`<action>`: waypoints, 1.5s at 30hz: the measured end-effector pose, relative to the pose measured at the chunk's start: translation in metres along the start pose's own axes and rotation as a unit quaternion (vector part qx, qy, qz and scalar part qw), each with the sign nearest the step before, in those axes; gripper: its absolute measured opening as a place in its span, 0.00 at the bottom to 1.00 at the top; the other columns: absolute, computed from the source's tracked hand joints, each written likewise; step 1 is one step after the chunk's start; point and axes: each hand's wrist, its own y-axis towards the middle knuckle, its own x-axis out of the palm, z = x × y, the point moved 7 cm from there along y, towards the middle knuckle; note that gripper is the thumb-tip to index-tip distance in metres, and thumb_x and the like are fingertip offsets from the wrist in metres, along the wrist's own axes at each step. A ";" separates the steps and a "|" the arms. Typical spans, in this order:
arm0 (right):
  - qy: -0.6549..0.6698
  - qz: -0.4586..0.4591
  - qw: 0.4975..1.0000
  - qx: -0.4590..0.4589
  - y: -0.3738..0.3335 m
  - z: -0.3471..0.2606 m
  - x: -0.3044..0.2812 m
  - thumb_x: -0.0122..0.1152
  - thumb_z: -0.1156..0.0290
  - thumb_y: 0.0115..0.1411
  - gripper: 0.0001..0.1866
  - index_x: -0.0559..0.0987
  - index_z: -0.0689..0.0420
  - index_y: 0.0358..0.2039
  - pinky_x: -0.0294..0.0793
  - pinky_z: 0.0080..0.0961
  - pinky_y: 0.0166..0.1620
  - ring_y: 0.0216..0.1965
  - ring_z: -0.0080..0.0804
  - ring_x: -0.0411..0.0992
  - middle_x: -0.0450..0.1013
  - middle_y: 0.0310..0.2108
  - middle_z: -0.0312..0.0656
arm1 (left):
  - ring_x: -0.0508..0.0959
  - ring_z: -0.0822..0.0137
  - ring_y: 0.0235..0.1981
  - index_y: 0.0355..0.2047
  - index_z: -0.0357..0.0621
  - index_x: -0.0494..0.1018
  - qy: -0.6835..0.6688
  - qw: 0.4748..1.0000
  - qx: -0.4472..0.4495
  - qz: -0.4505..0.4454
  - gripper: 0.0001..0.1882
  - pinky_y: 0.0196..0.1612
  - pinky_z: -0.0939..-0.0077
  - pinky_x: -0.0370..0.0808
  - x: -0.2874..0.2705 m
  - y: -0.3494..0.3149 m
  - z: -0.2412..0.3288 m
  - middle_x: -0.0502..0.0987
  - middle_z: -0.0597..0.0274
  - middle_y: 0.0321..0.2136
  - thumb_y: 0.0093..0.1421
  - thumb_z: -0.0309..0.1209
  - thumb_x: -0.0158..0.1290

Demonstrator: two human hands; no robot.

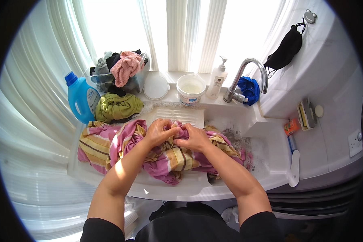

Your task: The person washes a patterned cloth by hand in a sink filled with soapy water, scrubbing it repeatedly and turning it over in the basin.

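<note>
A large pink and yellow striped cloth (127,139) lies bunched across the white sink (274,149). Its right end hangs into sudsy water (232,131). Near the middle, my left hand (160,132) is closed on a fold of it. Close beside it, my right hand (193,138) grips the same gathered fold, thumbs facing each other. The ribbed washboard (177,115) of the sink shows just beyond my hands, partly covered by the cloth. Folds hide some of my fingertips.
At the left stand a blue detergent bottle (80,99), a green cloth (117,107) and a clear bin (139,78) of clothes. A white tub (190,89), its lid (156,87), a pump bottle (216,80) and the faucet (246,76) line the back. A brush (294,165) hangs right.
</note>
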 end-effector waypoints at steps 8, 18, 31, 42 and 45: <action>-0.014 0.135 0.973 -0.185 -0.029 -0.005 0.011 0.66 0.51 0.44 0.23 0.72 0.58 0.28 0.72 0.44 0.38 0.34 0.51 0.73 0.71 0.28 0.50 | 0.73 0.53 0.25 0.19 0.44 0.69 0.136 0.961 0.208 0.124 0.18 0.36 0.59 0.67 0.039 -0.059 0.026 0.72 0.58 0.20 0.49 0.42 0.63; -0.034 -0.126 0.991 0.002 0.000 0.013 0.015 0.53 0.41 0.54 0.34 0.73 0.51 0.55 0.52 0.62 0.62 0.61 0.55 0.61 0.61 0.61 0.59 | 0.74 0.46 0.37 0.33 0.40 0.78 0.180 0.983 0.006 -0.036 0.26 0.43 0.56 0.70 0.037 0.001 -0.019 0.76 0.47 0.34 0.53 0.53 0.59; -0.118 0.149 0.976 0.104 0.054 0.043 0.011 0.51 0.48 0.56 0.25 0.76 0.55 0.45 0.64 0.53 0.52 0.52 0.53 0.67 0.69 0.50 0.53 | 0.75 0.45 0.46 0.41 0.44 0.78 0.347 0.888 -0.111 0.280 0.32 0.48 0.50 0.71 0.029 0.044 -0.022 0.78 0.46 0.40 0.58 0.61 0.46; -0.029 0.062 0.968 -0.240 -0.046 -0.001 0.017 0.64 0.53 0.44 0.19 0.75 0.56 0.28 0.70 0.40 0.40 0.34 0.46 0.70 0.69 0.34 0.46 | 0.72 0.54 0.26 0.23 0.42 0.74 0.099 0.963 0.244 0.063 0.16 0.35 0.61 0.66 0.047 -0.064 0.043 0.70 0.58 0.19 0.50 0.44 0.60; -0.068 0.178 0.979 -0.079 0.036 0.046 0.008 0.59 0.60 0.53 0.13 0.76 0.57 0.32 0.71 0.43 0.41 0.39 0.47 0.71 0.71 0.34 0.49 | 0.74 0.46 0.35 0.32 0.39 0.75 0.208 0.955 0.116 0.178 0.19 0.40 0.54 0.69 0.047 0.020 -0.014 0.75 0.51 0.28 0.55 0.45 0.56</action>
